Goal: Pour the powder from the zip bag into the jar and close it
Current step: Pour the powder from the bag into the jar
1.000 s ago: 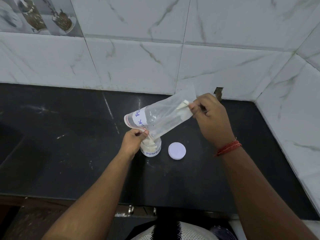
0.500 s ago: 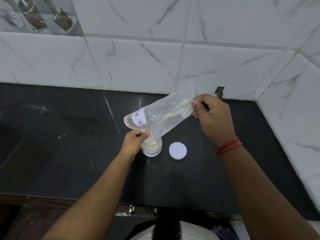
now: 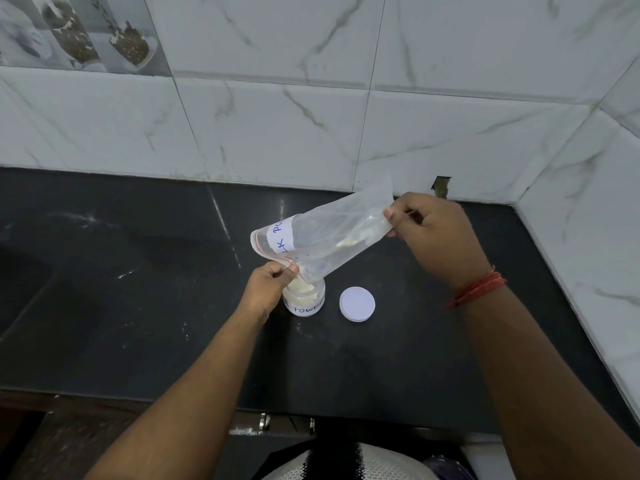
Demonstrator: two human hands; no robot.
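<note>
Near the desk's (image 3: 138,306) back right corner, the zip bag (image 3: 332,237) tilts mouth-down over the open jar (image 3: 306,299). The left hand (image 3: 270,289) pinches the bag's mouth at the jar's rim, while the right hand (image 3: 433,233) grips its raised bottom end. White powder (image 3: 304,289) sits inside the jar; the lid (image 3: 357,304) lies just beside it.

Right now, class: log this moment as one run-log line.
step: pouring | left hand: pinches zip bag mouth over jar | right hand: lifts bag bottom | lid: off, on counter

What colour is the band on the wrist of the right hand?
Red and orange: a band of threads, seen clearly in the head view.
</note>
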